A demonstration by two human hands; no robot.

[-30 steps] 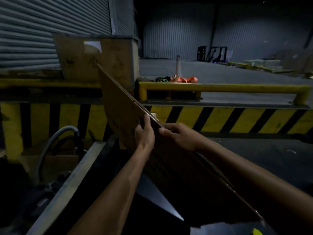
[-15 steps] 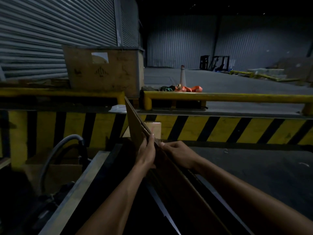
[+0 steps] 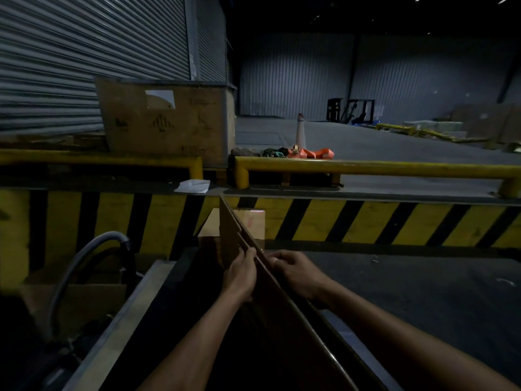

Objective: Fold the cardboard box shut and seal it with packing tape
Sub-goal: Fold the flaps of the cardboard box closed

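Note:
A flattened brown cardboard box (image 3: 231, 230) stands on edge in front of me, running from the lower right up toward the striped barrier. My left hand (image 3: 241, 273) grips its top edge from the left side. On the right side my right hand (image 3: 296, 270) pinches the same edge, fingers curled over it. The lower part of the cardboard is lost in shadow. No packing tape is visible.
A yellow-and-black striped barrier (image 3: 366, 221) and yellow rail (image 3: 366, 167) cross ahead. A big cardboard crate (image 3: 169, 122) stands behind the rail, a small box (image 3: 252, 221) by the barrier. A grey hose (image 3: 84, 258) and metal ledge (image 3: 121, 320) lie at left. A cone (image 3: 300, 131) stands beyond.
The cardboard has come down and turned nearly edge-on; its top corner, earlier near the crate, now sits at the striped barrier. Both hands have kept their grip and lowered with it.

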